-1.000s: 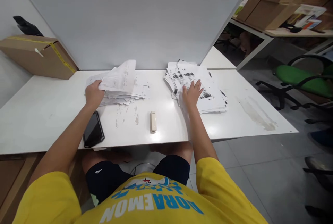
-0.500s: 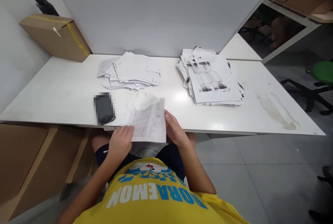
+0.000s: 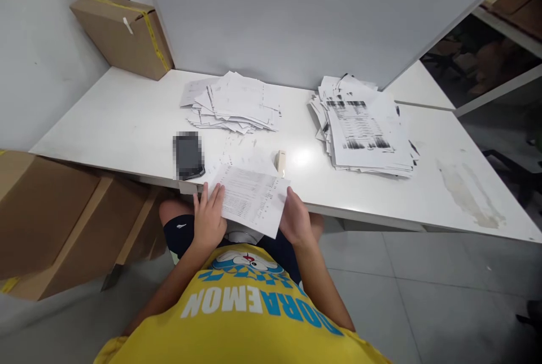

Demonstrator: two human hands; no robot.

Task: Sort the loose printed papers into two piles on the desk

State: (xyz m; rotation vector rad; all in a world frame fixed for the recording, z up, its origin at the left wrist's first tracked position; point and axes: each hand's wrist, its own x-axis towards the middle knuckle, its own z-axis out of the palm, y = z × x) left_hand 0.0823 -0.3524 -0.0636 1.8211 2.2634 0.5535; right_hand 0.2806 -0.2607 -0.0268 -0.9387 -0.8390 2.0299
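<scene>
A printed sheet of paper (image 3: 254,200) lies over the table's front edge, tilted, between my hands. My left hand (image 3: 209,223) is at its left edge with fingers stretched and spread, the fingertips touching the paper. On the other side my right hand (image 3: 297,220) grips the right edge, thumb on top and the fingers partly hidden behind the sheet. Just beyond the sheet stands a small cream block-shaped object (image 3: 281,162). Another pale paper (image 3: 249,155) shows partly under the sheet's far edge.
A loose paper stack (image 3: 237,101) sits at the back, and a second stack (image 3: 364,127) with black smudged print stands to the right. A dark pixelated device (image 3: 188,155) lies left on the white table (image 3: 105,121). A cardboard box (image 3: 127,36) leans in the back left corner.
The sheet has been lowered and turned flatter, its right side swinging toward me. My left fingers have spread from a closed hold. The cream object has come into view; the camera view has shifted.
</scene>
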